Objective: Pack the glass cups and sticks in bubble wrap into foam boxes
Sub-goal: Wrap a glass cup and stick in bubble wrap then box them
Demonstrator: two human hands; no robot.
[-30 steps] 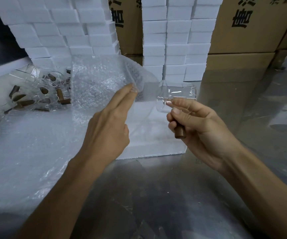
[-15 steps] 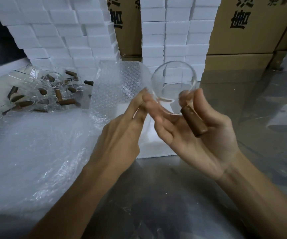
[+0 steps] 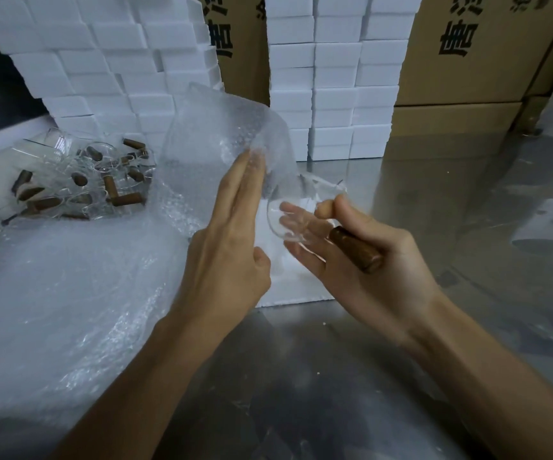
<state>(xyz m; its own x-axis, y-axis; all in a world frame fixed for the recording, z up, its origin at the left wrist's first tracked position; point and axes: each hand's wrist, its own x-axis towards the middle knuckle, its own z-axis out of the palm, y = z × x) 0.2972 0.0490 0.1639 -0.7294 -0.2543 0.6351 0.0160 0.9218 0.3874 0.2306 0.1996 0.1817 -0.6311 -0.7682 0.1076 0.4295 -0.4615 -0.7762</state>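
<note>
My right hand (image 3: 378, 270) holds a clear glass cup (image 3: 296, 215) with a brown wooden stick handle (image 3: 356, 249), thumb on the rim, fingers curled under the cup. My left hand (image 3: 232, 240) has straight fingers pressed against a sheet of bubble wrap (image 3: 222, 141) that stands up and curls beside the cup. A white foam box (image 3: 288, 287) lies on the table beneath both hands, partly hidden by them.
A pile of glass cups with brown sticks (image 3: 82, 184) lies at the left. More bubble wrap (image 3: 52, 293) spreads over the table's left. Stacked white foam boxes (image 3: 335, 94) and cardboard cartons (image 3: 467, 61) stand behind. The metal table (image 3: 467, 210) stretches to the right.
The cup has been lowered and tipped onto its side in my right hand. My left hand has straightened its fingers and pushed the bubble wrap sheet toward the cup.
</note>
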